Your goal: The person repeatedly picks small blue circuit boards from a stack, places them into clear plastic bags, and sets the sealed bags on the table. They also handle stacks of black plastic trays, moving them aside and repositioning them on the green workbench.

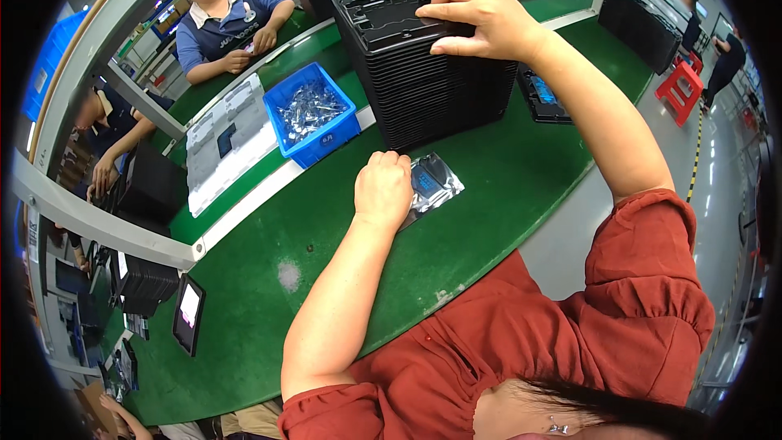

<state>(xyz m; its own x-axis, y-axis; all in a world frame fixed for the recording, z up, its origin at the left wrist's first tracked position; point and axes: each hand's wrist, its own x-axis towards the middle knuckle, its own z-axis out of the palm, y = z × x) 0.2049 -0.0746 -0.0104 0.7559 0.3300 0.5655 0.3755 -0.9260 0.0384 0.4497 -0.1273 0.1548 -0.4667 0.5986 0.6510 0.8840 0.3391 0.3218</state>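
Observation:
My left hand is closed at the left edge of a shiny silver bag on the green table; a dark blue piece shows on or through the bag. The fingertips are tucked under and out of sight. Reaching up and across, my right hand rests over the top of a tall stack of black plastic trays. Its thumb and fingers are spread apart over the uppermost tray, which has moulded hollows.
A blue bin of small clear and metallic parts stands left of the stack, beside a pale tray sheet. Right of the stack lies another black tray. A phone leans at left. Across the table sits a person; a red stool stands beyond.

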